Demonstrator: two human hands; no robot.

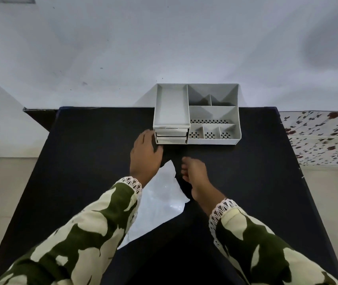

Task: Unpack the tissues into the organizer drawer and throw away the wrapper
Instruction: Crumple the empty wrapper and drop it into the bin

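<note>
your sleeves [94, 229] cut off at the bottom edge | wrapper [160, 204] flat on the black table [246, 182], half hidden under your left arm | left hand [145, 156] loosely spread, holding nothing, by the organizer [197, 114] drawers [171, 135], both look pushed in | right hand [195, 173] fingers curled, grip hard to tell | tissues not visible anywhere

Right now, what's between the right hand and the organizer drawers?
Head view: only bare black table between the right hand and the organizer drawers. The wrapper lies nearer, left of that hand.
</note>
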